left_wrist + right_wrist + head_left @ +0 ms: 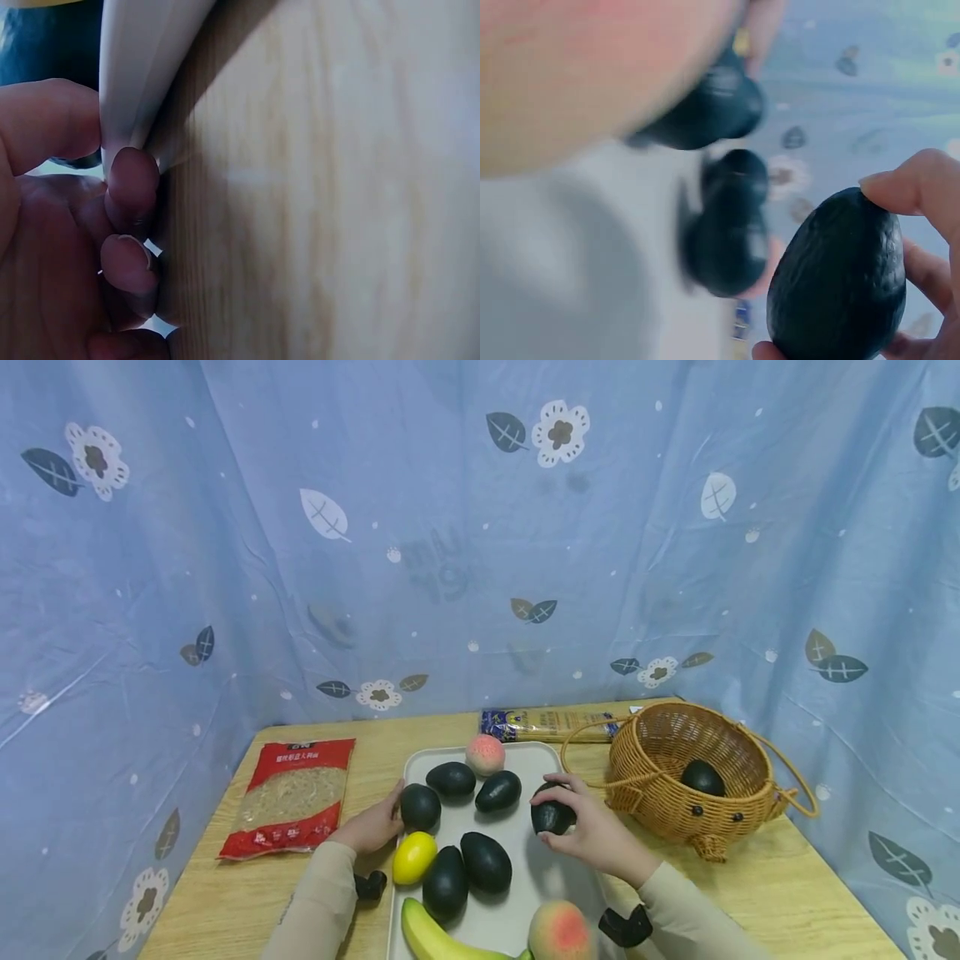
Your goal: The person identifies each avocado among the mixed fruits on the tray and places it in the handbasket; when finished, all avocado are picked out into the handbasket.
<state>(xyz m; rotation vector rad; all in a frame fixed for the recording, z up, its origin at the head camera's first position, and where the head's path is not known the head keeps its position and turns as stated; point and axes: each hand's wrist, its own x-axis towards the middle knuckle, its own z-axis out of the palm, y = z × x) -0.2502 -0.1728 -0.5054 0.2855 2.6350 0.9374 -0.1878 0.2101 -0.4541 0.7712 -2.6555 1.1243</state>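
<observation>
My right hand (596, 835) grips a dark avocado (551, 817) over the right side of a white tray (540, 877); the right wrist view shows its fingertips around the avocado (840, 277). My left hand (375, 821) holds the tray's left rim, and in the left wrist view the thumb lies inside the rim (139, 67) with the fingers curled outside it. On the tray are several more avocados (486, 862), a lemon (414, 858), a banana (442, 939), a small peach (485, 754) and a bigger peach (562, 931) at the front.
A wicker basket (645, 777) with looped handles stands to the right, one avocado (702, 777) inside. Left of the tray lies a red bag of pasta (292, 797). A long pasta packet (551, 725) is at the table's back edge, before a blue patterned curtain (450, 527).
</observation>
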